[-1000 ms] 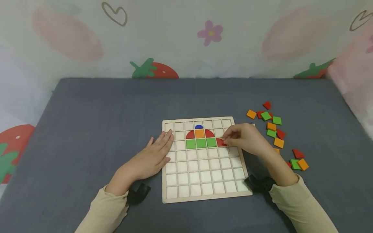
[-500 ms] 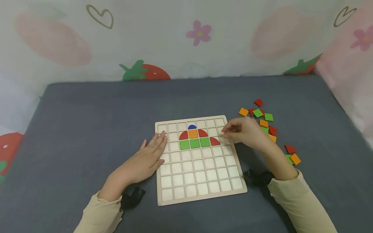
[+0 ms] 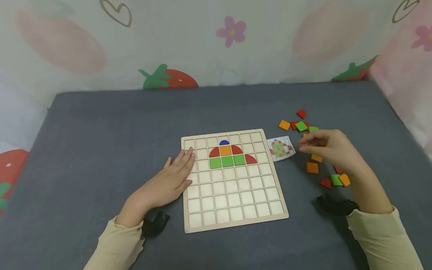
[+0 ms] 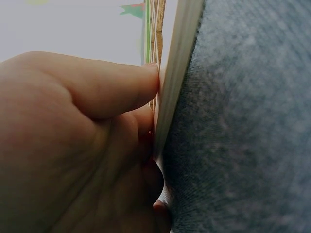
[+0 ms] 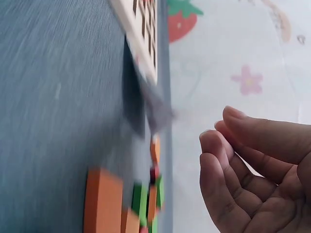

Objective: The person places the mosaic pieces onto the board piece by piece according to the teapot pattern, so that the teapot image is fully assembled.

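A wooden grid board (image 3: pixel 222 202) lies on the table. My left hand (image 3: pixel 168 182) rests on its left side with fingers extended; in the left wrist view, the thumb touches the face beside the board's edge (image 4: pixel 177 63). Set in the grid are a blue half-circle (image 3: pixel 224 142), an orange square (image 3: pixel 225 150), three red quarter-circles (image 3: pixel 250 159) and a row of green squares (image 3: pixel 227 161). Over the loose tiles at the right hovers my right hand (image 3: pixel 332 148), fingers loosely bent. The right wrist view has nothing between its thumb and fingers (image 5: pixel 211 177).
Beside the board's right edge, a small pattern card (image 3: pixel 281 149) sticks out, curling upward. Loose red, green and orange tiles (image 3: pixel 312 167) are scattered right of it, some overlapping and some hidden by my right hand. A printed curtain (image 3: pixel 263 56) hangs behind the dark table.
My right hand has let go of the red quarter-circle, now in the grid, and moved right over the loose tiles, exposing the card. My left hand stays on the board.
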Demonstrator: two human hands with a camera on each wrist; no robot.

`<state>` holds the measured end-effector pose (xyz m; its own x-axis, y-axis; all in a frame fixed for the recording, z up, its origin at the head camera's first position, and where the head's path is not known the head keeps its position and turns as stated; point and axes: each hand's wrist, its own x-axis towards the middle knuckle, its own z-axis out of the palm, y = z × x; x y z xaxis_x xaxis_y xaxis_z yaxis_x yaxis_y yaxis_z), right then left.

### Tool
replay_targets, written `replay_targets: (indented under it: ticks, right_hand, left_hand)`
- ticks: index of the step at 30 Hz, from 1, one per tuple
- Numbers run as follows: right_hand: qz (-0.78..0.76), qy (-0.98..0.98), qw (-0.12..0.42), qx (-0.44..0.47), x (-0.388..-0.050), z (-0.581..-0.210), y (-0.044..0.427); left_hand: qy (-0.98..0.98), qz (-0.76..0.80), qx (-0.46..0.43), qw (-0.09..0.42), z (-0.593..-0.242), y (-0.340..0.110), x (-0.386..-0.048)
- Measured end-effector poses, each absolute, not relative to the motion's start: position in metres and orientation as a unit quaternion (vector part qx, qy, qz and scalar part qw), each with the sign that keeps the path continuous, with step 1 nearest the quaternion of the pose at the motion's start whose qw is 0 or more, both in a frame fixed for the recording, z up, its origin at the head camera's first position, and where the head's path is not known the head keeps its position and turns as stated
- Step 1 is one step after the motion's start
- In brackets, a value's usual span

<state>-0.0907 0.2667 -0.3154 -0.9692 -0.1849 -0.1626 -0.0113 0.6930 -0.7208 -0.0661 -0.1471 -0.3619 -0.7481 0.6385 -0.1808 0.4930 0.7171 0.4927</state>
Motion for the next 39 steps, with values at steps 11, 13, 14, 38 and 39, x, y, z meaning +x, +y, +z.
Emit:
replay_targets:
  ticks: [11,13,14,38,39]
  right_hand:
    - [-0.403,0.910,0.096,-0.014,-0.080,-0.312,0.306]
    - [-0.401,0.911,0.094,-0.006,-0.080,-0.311,0.309]
    - [-0.399,0.912,0.094,-0.003,-0.079,-0.311,0.310]
    - [-0.421,0.904,0.064,0.032,-0.083,-0.317,0.320]
    - [-0.419,0.905,0.066,0.034,-0.083,-0.317,0.319]
  left_hand:
    - [0.909,0.212,0.313,0.172,-0.357,-0.144,-0.067]
    - [0.910,0.211,0.314,0.172,-0.356,-0.144,-0.067]
    - [0.910,0.211,0.314,0.171,-0.356,-0.144,-0.067]
    - [0.907,0.225,0.309,0.175,-0.359,-0.147,-0.066]
    - [0.907,0.226,0.308,0.175,-0.359,-0.148,-0.066]
